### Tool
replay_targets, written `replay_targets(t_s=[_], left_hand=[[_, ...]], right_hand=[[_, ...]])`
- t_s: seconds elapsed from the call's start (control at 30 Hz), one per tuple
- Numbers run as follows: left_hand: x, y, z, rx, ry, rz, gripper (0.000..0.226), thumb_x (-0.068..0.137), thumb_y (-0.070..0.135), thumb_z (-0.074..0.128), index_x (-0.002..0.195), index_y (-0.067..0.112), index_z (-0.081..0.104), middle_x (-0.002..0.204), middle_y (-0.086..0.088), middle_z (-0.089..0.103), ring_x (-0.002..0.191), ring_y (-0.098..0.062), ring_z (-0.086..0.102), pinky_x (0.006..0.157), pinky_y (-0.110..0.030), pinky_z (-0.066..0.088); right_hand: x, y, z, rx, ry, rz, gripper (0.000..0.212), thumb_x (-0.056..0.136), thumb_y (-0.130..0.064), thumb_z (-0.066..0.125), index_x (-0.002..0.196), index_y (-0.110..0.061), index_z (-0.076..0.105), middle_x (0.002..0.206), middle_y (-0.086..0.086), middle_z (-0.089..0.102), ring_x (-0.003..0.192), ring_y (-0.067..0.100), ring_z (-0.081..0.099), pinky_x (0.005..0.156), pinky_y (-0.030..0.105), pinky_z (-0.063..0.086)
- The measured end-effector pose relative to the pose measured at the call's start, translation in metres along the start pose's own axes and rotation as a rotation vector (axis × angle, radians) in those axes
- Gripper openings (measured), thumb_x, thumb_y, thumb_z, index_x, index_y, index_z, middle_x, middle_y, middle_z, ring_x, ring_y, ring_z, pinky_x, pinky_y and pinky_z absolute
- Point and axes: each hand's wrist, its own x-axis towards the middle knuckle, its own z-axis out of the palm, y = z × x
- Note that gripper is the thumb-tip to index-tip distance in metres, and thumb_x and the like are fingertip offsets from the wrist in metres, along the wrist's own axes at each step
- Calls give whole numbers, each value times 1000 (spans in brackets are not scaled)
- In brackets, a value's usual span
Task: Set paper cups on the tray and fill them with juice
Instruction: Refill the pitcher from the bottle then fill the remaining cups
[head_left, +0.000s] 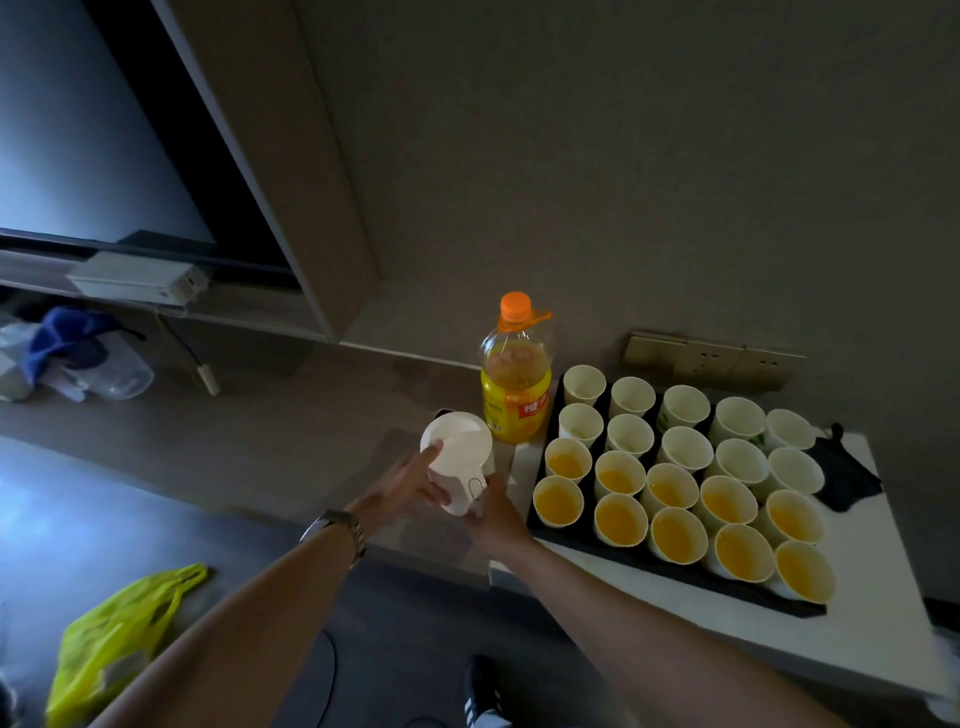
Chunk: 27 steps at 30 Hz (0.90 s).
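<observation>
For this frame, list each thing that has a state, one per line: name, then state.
Juice bottle: upright, orange cap on, partly full.
Tray: on the white table, holding four rows of paper cups.
Near two rows of cups: filled with juice.
Far two rows of cups: empty.
White cup stack: held off the tray, tilted.
Left hand: holding the stack near its rim.
Right hand: gripping the stack's base.
</observation>
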Motion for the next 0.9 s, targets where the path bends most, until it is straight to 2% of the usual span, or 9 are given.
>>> replay_targets(t_s=[0.1,0.17,0.23,0.3,0.4,0.53,0.63,0.77,0.9], left_hand=[[-3,-13,-4,-80,75,45,69,68,68,55,125,28,55,110,-9,69,91,-17,63,84,-47,54],[5,-22,-7,6,63,87,55,75,41,67,126,38,47,124,-8,59,102,-19,59,80,-41,55],[33,-38,-11,176,69,209,84,71,22,85,136,47,38,137,0,53,121,-21,56,92,-46,57],[80,-68,-12,270,77,301,117,50,32,101,145,45,34,141,9,52,132,-20,51,102,-53,53],[67,-46,2,287,110,383,130,44,27,103,151,33,30,140,9,53,133,-16,50,103,-43,54],[52,-39,7,284,155,430,125,49,28,101,148,50,30,134,22,56,125,3,52,96,-11,47],[55,-47,7,263,196,452,116,49,39,101,146,47,37,131,22,60,125,-2,55,100,-23,53],[45,-44,9,258,261,499,108,54,46,99,144,46,39,128,24,61,121,4,56,91,-11,51],[31,-33,2,297,337,532,106,52,54,97,142,45,41,125,23,63,118,3,59,94,-20,55]], right_hand=[[3,-1,0,32,-4,15,64,91,-31,72,141,-22,33,142,4,55,131,29,54,90,34,52],[4,-1,-2,36,-3,26,59,87,-35,74,136,-25,43,137,3,60,127,29,58,91,37,56],[4,-1,-3,36,7,52,52,86,-38,73,131,-24,50,131,1,64,120,27,62,85,35,56],[5,-1,-3,30,17,58,52,85,-44,74,128,-23,55,125,-1,66,115,25,64,78,33,54],[5,-1,-2,52,25,50,47,83,-44,75,123,-24,59,115,-2,70,108,23,67,84,38,59],[8,-1,-4,45,50,82,42,84,-35,74,122,-21,62,112,0,70,105,21,66,86,36,58],[9,-2,-3,36,74,57,41,85,-40,73,120,-20,63,110,-1,71,101,19,66,78,32,57],[7,-3,-2,23,133,2,35,92,-35,70,120,-16,64,110,0,71,100,18,68,77,29,58],[-5,-12,-12,68,138,-111,30,93,-28,69,118,-13,64,106,-2,68,101,14,64,70,16,50]])
